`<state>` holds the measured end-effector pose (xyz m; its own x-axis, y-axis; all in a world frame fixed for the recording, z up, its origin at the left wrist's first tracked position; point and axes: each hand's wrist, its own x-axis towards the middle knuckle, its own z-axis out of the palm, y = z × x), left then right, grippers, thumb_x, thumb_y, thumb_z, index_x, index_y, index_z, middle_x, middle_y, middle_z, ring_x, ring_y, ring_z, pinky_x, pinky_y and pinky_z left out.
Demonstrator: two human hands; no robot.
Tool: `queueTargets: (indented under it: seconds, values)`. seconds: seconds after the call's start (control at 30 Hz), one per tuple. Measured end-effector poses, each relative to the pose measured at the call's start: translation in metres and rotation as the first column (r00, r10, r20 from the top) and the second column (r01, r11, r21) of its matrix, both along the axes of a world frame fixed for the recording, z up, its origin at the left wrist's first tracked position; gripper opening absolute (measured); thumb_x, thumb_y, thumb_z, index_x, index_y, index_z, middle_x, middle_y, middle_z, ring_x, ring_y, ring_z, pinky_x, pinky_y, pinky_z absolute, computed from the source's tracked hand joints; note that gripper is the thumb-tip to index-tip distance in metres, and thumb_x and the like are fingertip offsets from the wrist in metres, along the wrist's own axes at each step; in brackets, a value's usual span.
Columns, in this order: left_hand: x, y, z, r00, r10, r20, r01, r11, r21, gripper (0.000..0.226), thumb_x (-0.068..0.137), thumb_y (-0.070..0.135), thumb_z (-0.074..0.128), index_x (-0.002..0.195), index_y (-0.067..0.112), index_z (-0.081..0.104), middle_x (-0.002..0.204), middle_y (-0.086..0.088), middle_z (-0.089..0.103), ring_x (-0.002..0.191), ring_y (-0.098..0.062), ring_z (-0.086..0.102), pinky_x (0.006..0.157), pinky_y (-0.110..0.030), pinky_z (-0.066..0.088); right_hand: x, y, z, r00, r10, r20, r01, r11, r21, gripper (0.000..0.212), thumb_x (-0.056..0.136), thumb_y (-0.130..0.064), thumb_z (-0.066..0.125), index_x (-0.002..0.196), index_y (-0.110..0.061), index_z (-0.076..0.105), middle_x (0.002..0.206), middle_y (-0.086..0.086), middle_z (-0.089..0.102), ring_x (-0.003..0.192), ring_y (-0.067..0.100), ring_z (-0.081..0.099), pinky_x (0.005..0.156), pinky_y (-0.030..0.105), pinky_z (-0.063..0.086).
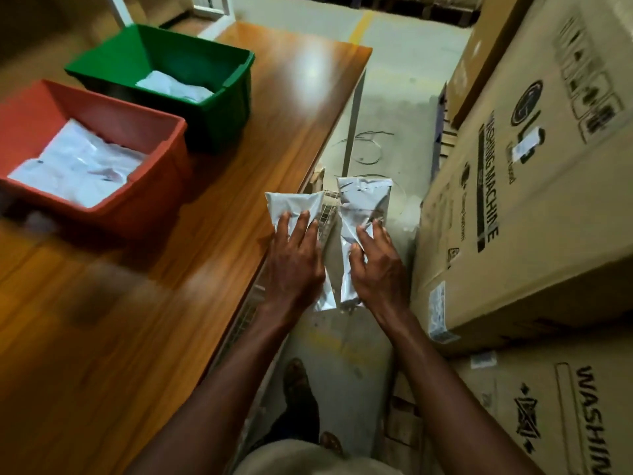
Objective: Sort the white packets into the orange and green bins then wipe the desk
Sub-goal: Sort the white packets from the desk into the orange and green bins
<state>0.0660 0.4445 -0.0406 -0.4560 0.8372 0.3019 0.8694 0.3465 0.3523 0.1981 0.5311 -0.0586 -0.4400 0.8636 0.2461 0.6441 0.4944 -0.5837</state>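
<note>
**Head view: two packets up, one in each hand**

Head camera looks down past the bench (144, 286) edge, and both hands are out over the floor beside it. Left hand (294, 265) has a white packet (296, 205), fingers (303, 228) spread along its top face and the thumb out of sight beneath, so it holds it flat. Right hand (378, 269) grips a second packet (363, 200), fingers (368, 240) curled over its crumpled middle, pinching the plastic. The two packets sit side by side, just apart, with a strip of wire mesh showing between them.

Away to the left of the fingers, on the bench, stands the orange bin (150, 204), white packets already heaped inside it. Beyond that, farther from the fingers, is the green bin (226, 108), touching or nearly touching the orange one, with a smaller white packet lying in its bottom.

To the right of the fingers, big cardboard boxes (520, 200) marked for washing machines are stacked close against the right arm. Below the hands, a foot in a dark shoe (301, 395) stands on the concrete floor.
</note>
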Motion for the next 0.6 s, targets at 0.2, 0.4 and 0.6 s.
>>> queueTargets:
  seconds: [0.2,0.4,0.6]
  values:
    - [-0.040,0.086,-0.001,0.998,-0.061,0.016,0.062,0.996,-0.064,0.047,0.101,0.029,0.034,0.142,0.015,0.052,0.152,-0.008,0.046,0.146,-0.033,0.030,0.115,-0.057,0.029,-0.035,0.080,0.002,0.998,-0.058,-0.007,0.058,0.998,-0.038,0.045,0.097,-0.033,0.045,0.137,-0.017,0.061,0.150,0.016,0.049,0.138,0.032,0.047,0.107,0.045,0.047]
    - [-0.075,0.163,0.011,1.000,-0.028,0.006,0.028,1.000,0.014,0.048,0.100,0.029,0.035,0.142,0.013,0.052,0.153,-0.008,0.045,0.147,-0.033,0.030,0.113,-0.052,0.034,-0.074,0.159,0.020,1.000,-0.014,-0.020,0.015,1.000,0.003,0.044,0.097,-0.033,0.047,0.136,-0.018,0.061,0.151,0.012,0.049,0.139,0.028,0.047,0.103,0.042,0.048]
    - [-0.119,0.229,0.035,0.986,0.167,0.015,-0.167,0.975,0.145,0.047,0.101,0.026,0.037,0.143,0.009,0.051,0.154,-0.010,0.044,0.149,-0.033,0.025,0.119,-0.050,0.029,-0.137,0.253,0.039,0.982,0.169,-0.080,-0.165,0.985,0.051,0.043,0.099,-0.032,0.046,0.137,-0.019,0.061,0.152,0.012,0.047,0.139,0.028,0.048,0.104,0.040,0.048]
